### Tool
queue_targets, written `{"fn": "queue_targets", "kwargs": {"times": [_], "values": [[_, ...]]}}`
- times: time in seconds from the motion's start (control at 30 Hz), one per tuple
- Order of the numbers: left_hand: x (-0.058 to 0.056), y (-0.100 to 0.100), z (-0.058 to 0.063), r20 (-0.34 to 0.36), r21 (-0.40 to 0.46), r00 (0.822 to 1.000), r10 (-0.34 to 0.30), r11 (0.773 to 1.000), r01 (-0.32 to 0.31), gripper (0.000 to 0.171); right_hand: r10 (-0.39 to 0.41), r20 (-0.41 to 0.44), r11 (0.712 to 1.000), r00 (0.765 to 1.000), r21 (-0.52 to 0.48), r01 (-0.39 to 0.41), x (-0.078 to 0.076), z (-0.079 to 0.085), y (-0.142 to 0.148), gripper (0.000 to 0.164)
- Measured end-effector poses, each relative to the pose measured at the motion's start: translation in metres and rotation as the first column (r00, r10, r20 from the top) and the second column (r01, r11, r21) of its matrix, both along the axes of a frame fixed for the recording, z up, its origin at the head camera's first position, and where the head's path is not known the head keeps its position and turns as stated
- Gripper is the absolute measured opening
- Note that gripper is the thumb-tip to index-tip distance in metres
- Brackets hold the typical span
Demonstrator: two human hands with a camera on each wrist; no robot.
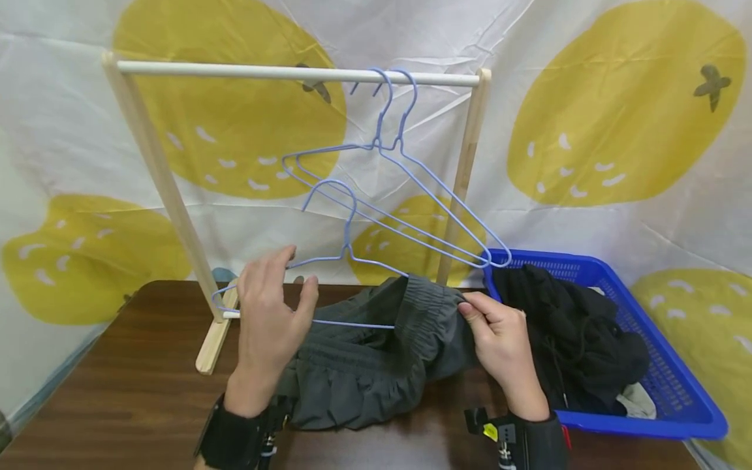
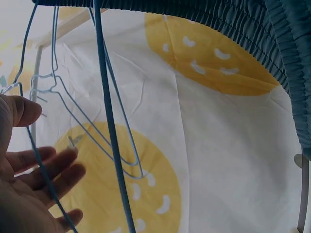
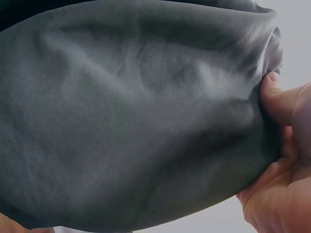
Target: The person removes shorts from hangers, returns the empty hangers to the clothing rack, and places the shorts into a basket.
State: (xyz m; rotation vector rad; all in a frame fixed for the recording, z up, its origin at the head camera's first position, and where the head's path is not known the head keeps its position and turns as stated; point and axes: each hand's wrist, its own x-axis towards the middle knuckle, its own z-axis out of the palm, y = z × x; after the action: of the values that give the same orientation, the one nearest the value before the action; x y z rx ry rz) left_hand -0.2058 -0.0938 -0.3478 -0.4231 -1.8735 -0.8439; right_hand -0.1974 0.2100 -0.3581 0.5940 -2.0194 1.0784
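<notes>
Dark grey elastic-waist pants (image 1: 358,385) hang in loose folds low over the table, with part of the waistband raised. My right hand (image 1: 505,343) pinches that waistband between thumb and fingers, also visible in the right wrist view. The right end of a light blue wire hanger (image 1: 348,228) disappears inside the waistband; its hook points up and its left end is bare. Beside this left end is my left hand (image 1: 267,320), its fingers relaxed and spread. In the left wrist view, hanger wire crosses in front of the left fingers (image 2: 58,172).
Two more blue hangers (image 1: 376,140) hang from the white rail (image 1: 235,70) of a wooden rack behind my hands. On the right, a blue basket (image 1: 617,425) holds black clothing (image 1: 576,339) and a pale cloth (image 1: 637,399). The rack's left foot (image 1: 216,343) rests on the brown table.
</notes>
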Motion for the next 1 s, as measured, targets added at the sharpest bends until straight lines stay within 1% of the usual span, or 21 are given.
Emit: {"fn": "queue_targets", "kwargs": {"times": [0.1, 0.23, 0.3, 0.4, 0.47, 0.53, 0.7, 0.8, 0.9, 1.0], "values": [[-0.0017, 0.0004, 0.0008, -0.008, -0.007, 1.000, -0.026, 1.000, 0.026, 0.039, 0.016, 0.005, 1.000, 1.000, 0.004, -0.016, -0.0005, 0.0012, -0.0010, 0.018], [-0.0044, 0.0006, 0.0018, -0.022, -0.007, 0.999, -0.042, 0.999, 0.042, 0.036, 0.015, 0.009, 1.000, 1.000, -0.006, -0.015, -0.0008, 0.0029, -0.0020, 0.016], [-0.0050, 0.0008, 0.0020, -0.029, -0.003, 0.999, -0.044, 0.999, 0.044, 0.040, 0.013, 0.014, 1.000, 1.000, -0.013, -0.013, -0.0010, 0.0034, -0.0023, 0.015], [-0.0052, 0.0014, 0.0019, -0.037, 0.002, 0.999, -0.038, 0.999, 0.039, 0.050, 0.013, 0.023, 1.000, 1.000, -0.020, -0.013, -0.0007, 0.0035, -0.0026, 0.015], [-0.0045, 0.0016, 0.0020, -0.032, 0.005, 0.999, -0.032, 0.999, 0.032, 0.053, 0.016, 0.030, 0.999, 0.999, -0.028, -0.016, -0.0005, 0.0030, -0.0027, 0.015], [-0.0040, 0.0015, 0.0023, -0.030, 0.012, 0.999, -0.028, 1.000, 0.028, 0.051, 0.018, 0.031, 0.999, 0.999, -0.037, -0.017, -0.0003, 0.0027, -0.0027, 0.016], [-0.0029, 0.0010, 0.0036, -0.028, 0.033, 0.999, -0.018, 0.999, 0.019, 0.034, 0.038, 0.028, 0.997, 0.999, -0.066, -0.036, -0.0006, 0.0028, -0.0025, 0.018], [-0.0027, 0.0010, 0.0037, -0.034, 0.043, 0.999, -0.013, 0.999, 0.014, 0.028, 0.051, 0.024, 0.995, 0.998, -0.087, -0.049, -0.0008, 0.0025, -0.0025, 0.018], [-0.0026, 0.0009, 0.0037, -0.040, 0.054, 0.999, -0.011, 0.998, 0.013, 0.029, 0.052, 0.019, 0.993, 0.998, -0.110, -0.050, -0.0007, 0.0024, -0.0035, 0.017], [-0.0022, 0.0009, 0.0038, -0.045, 0.061, 0.999, -0.011, 0.998, 0.014, 0.035, 0.027, 0.022, 0.991, 0.999, -0.132, -0.024, 0.0000, 0.0026, -0.0046, 0.015]]}}
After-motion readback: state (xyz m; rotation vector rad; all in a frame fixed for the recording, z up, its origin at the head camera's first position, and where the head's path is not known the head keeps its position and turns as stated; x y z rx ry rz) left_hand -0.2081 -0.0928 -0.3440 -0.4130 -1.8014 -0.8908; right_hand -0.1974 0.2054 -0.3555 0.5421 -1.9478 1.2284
